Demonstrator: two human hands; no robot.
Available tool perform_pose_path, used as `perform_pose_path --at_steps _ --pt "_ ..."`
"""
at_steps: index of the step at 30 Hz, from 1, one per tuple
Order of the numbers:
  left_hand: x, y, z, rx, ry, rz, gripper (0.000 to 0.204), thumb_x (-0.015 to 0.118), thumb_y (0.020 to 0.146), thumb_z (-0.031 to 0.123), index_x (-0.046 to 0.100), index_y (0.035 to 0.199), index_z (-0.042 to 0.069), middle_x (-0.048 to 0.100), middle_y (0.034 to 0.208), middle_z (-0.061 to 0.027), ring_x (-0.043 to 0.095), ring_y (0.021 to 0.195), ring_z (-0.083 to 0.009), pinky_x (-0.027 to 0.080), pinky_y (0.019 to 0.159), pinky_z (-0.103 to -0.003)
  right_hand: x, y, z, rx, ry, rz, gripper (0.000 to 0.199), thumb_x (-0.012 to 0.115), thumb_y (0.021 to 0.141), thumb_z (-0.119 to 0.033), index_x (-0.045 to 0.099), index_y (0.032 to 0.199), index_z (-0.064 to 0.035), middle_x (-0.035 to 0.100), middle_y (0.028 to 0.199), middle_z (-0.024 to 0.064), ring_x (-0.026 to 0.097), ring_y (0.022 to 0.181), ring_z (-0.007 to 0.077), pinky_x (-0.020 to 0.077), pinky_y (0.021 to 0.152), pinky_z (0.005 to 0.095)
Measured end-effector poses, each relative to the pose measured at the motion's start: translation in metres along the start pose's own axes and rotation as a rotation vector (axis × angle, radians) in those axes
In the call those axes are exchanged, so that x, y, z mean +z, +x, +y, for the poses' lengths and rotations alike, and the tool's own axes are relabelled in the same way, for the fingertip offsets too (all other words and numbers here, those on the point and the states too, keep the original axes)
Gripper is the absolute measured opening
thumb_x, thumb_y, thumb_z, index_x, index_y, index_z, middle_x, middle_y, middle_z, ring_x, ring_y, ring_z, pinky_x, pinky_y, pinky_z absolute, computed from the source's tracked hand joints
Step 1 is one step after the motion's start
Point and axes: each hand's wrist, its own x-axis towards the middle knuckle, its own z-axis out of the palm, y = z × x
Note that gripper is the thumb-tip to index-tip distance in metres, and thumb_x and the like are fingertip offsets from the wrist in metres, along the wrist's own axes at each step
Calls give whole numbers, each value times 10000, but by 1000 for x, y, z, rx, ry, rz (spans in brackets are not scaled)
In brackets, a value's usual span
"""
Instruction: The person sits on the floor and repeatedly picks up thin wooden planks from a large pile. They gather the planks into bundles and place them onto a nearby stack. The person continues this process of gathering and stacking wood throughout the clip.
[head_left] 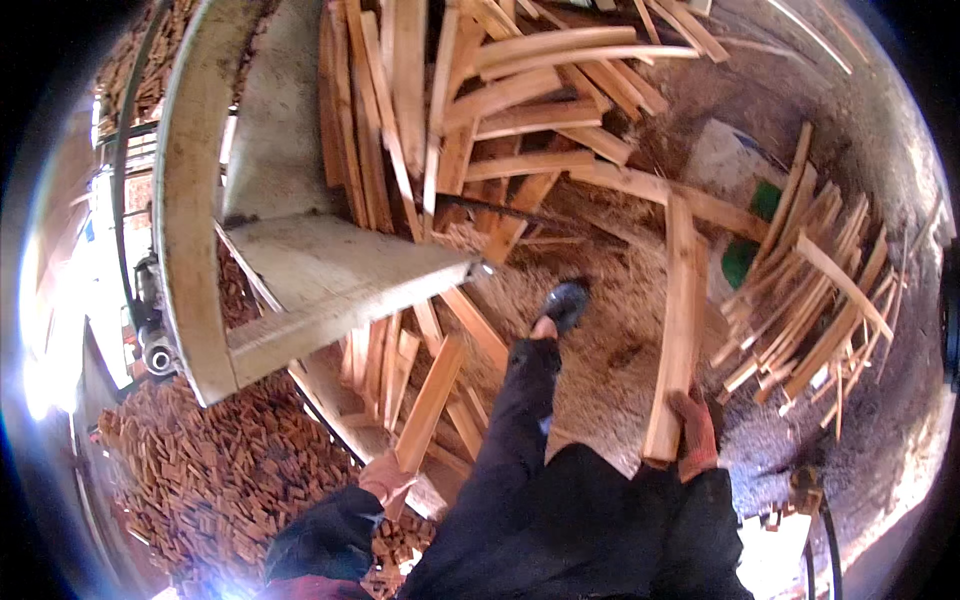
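My right hand (697,440) is wrapped round the near end of a long wooden plank (678,320). From there the plank runs away from me, its far part close to another board (620,180) lying crosswise. On the other side, my left hand (386,478) is closed round the lower end of a shorter wooden board (430,405), which tilts up and away beside a pale metal frame. Several more boards (480,330) lean or lie around that shorter one. The palm sides of both hands are hidden.
A big pale metal frame with a ledge (350,270) juts in from the left. Below it spreads a heap of small wood blocks (220,470). Loose planks (530,110) pile up ahead, thin strips (810,300) at right. Sawdust (600,370) covers the floor around my shoe (568,303).
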Motion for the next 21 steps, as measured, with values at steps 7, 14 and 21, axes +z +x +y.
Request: perform_pose_path --at_steps 7,14,21 --pt "-214 6 184 653 -296 917 906 710 774 433 303 1459 3 488 1323 -325 495 1222 -443 446 1000 -451 44 15 10 108 154 -121 516 628 816 -245 485 1265 -34 591 920 76 606 752 212 534 660 334" --pt "-420 120 281 389 -154 1421 654 689 774 501 624 1169 -16 693 956 -244 673 906 -410 537 823 -469 80 2 0 235 212 19 485 636 824 -375 522 1159 -43 596 841 101 605 702 212 516 602 331" --pt "-418 64 271 598 -102 1042 500 673 781 388 624 1132 35 673 1056 -224 649 982 -405 529 837 -468 112 -16 -34 167 348 31 597 692 773 -460 553 1178 -43 586 930 65 573 819 195 485 730 315"
